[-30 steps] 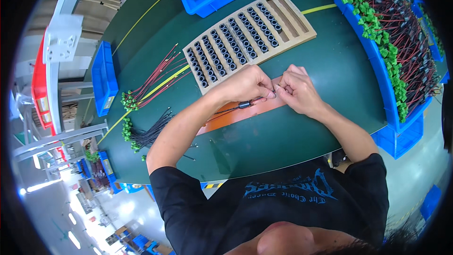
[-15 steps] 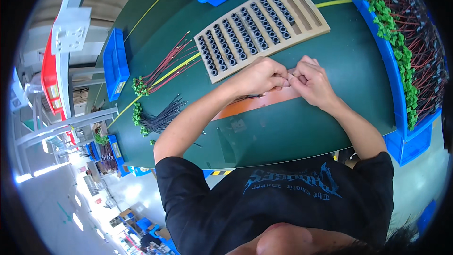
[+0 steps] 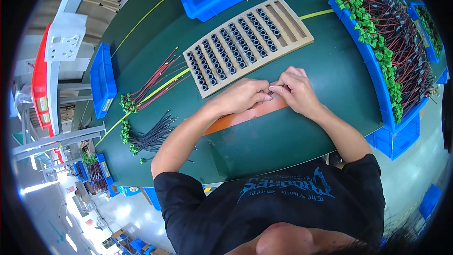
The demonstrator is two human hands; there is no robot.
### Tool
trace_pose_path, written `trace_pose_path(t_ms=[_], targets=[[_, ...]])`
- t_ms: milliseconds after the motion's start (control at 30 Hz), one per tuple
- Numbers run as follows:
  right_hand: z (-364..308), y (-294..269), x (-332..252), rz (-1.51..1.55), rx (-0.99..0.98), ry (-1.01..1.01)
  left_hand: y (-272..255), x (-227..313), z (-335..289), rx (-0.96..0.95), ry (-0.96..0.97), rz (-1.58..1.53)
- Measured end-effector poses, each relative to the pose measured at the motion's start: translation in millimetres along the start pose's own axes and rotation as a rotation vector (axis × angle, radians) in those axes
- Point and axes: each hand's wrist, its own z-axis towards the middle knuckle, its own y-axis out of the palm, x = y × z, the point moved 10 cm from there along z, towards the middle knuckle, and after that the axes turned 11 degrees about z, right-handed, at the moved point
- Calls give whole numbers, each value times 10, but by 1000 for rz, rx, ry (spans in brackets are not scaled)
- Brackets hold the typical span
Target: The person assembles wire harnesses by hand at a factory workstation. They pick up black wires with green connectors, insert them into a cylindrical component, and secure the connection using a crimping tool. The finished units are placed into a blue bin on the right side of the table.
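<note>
My left hand and my right hand meet over the table, thumbs and fingertips pinched together. What they pinch is small and mostly covered by the fingers, so I cannot make it out. Beneath them lies a flat orange strip on the green tabletop. Just beyond the hands sits a wooden tray with rows of black round parts; its rightmost slots hold none. To the left are a bundle of red wires and a bundle of black wires, both with green connectors at one end.
On the right a long blue bin is heaped with red and black wires and green connectors. Another blue bin stands at the far edge, a smaller blue bin at the left. A metal frame rises beside the table.
The whole view has shifted, so the table and tray appear lower and farther left. Both hands stay pinched together over the orange strip, with the fingers slightly rearranged.
</note>
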Motion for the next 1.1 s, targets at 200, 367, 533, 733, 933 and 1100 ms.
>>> trace_pose_path(t_ms=[200, 367, 533, 733, 933, 1100], targets=[[-27, -37, 33, 64, -28, 42, 65, -29, 110, -225, -119, 41], [-28, 10, 8, 61, -40, -3, 55, -41, 107, -111, -129, 79], [-18, 2, 92, 123, -31, 55, 26, -16, -24, -31, -180, 49], [112, -54, -189, 284, 18, 13, -198, -74, -584, 39, -34, -216], [628, 263, -675, 883, -1, 101, -540, -1, -1092, 208, -222, -497], [1024, 460, -1064, 1316, -109, 386, -657, 243, -1465, 637, 3, -829]])
